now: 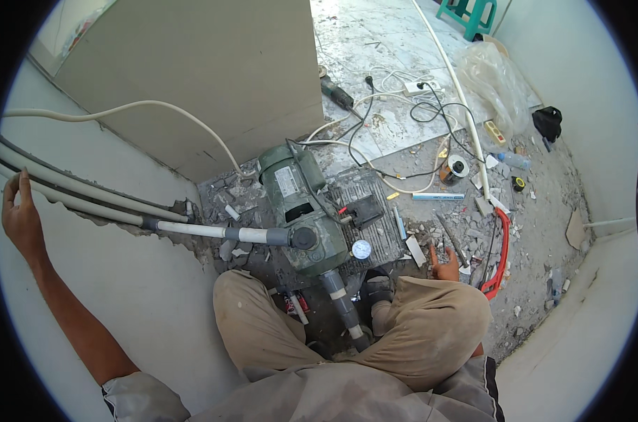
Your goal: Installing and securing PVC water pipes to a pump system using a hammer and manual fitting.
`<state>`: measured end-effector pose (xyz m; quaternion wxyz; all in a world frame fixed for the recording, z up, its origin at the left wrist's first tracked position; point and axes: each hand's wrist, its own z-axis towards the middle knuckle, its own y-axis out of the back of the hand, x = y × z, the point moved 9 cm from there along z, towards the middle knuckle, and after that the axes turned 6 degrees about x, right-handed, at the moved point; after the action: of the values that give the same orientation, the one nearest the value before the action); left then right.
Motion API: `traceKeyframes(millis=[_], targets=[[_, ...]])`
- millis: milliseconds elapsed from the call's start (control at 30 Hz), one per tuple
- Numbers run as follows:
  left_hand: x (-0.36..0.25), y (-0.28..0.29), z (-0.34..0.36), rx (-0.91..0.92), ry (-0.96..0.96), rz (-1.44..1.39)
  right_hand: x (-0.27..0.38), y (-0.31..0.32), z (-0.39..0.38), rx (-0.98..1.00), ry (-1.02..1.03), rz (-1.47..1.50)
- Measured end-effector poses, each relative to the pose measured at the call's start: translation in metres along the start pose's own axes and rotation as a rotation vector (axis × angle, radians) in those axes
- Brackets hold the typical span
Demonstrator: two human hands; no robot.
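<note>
A dusty green water pump [291, 190] stands on the broken floor before my knees. A round pressure gauge [361, 249] is fitted on its near right side. From it a white-and-grey pipe [192, 228] runs left to the wall, and a short jointed pipe [343, 302] comes down between my legs. My left hand [22, 214] is raised at the far left, fingers stretched out against a pale pipe [73, 202] set in a wall groove. Past my right knee, my right hand [445, 267] hangs low over rubble [467, 235], its fingers apart and partly hidden by the knee.
To the right lies a red-framed hacksaw [503, 246] by a long white pipe [467, 105]. Around it are a tin can [454, 170], a tape measure [519, 184] and a plastic bottle [516, 160]. Cables and an angle grinder [336, 91] lie on far tiles. Walls enclose both sides.
</note>
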<state>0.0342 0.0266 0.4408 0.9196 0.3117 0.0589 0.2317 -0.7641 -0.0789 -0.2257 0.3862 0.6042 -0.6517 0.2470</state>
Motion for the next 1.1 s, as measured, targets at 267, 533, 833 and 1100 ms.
traceKeyframes(millis=[267, 533, 833, 1100], targets=[[-0.344, -0.020, -0.149, 1.194, -0.346, -1.424, 0.039, -0.005, 0.027, 0.064, 0.113, -0.198], [-0.435, 0.057, -0.147, 1.177, -0.689, -2.011, 0.063, -0.012, 0.073, 0.176, 0.246, -0.532], [-0.423, 0.048, -0.122, 1.065, -0.687, -1.888, 0.049, 0.004, 0.095, 0.040, 1.051, -1.558], [-0.208, 0.003, -0.048, -0.231, 0.095, -1.094, 0.005, 0.016, 0.089, 0.000, 1.061, -1.240]])
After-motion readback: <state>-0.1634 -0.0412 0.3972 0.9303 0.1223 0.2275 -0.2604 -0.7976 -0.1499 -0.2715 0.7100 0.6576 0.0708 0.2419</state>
